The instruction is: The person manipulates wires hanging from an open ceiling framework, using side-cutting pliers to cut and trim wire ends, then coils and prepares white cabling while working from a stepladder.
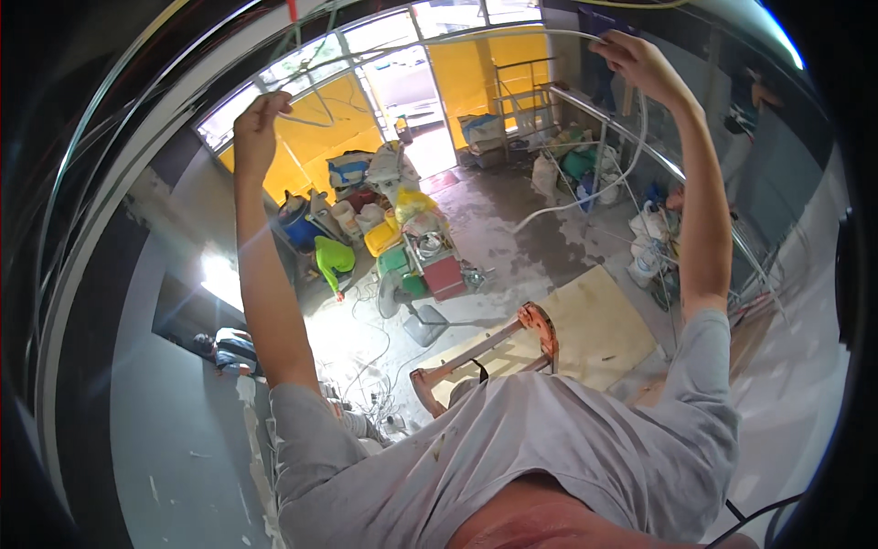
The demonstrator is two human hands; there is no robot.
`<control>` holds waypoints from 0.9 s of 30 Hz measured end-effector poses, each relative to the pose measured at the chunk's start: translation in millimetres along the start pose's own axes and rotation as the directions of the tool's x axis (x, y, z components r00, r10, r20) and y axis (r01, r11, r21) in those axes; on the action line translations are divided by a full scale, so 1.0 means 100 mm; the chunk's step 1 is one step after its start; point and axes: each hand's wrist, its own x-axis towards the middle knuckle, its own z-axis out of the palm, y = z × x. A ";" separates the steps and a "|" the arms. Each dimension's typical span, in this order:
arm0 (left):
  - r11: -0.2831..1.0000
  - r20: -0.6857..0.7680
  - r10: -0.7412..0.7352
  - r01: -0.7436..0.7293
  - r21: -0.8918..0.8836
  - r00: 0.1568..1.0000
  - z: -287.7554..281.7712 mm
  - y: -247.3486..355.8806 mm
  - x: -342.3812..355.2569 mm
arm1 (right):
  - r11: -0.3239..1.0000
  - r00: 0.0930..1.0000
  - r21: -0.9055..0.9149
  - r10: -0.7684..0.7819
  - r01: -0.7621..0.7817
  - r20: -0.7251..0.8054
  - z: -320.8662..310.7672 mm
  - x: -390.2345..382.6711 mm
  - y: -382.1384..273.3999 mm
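The left hand pinches a pale cable left of the bright doorway, and the right hand grips it right of that doorway, the line arcing across above. Beyond, a blue barrel stands left of the doorway, a yellow container before it and bulging white sacks rightward, contents indiscernible.

So the cable runs from my left hand to my right hand, board on the floor below, fan left of it.
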 end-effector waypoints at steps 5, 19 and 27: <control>0.963 0.247 -0.008 0.073 -0.258 0.969 -0.05 0.08 -0.28 | 0.984 0.904 -0.028 -0.173 0.176 -0.390 0.08 -0.02 0.44; 0.993 0.186 -0.101 0.110 -0.037 0.977 -0.21 -0.78 -0.60 | 0.835 0.716 0.515 0.238 0.194 -0.656 0.44 0.19 0.78; 0.983 0.266 -0.170 0.184 -0.028 0.949 0.00 -0.57 -0.74 | 0.845 0.735 0.535 0.354 0.014 -0.578 0.63 0.40 0.69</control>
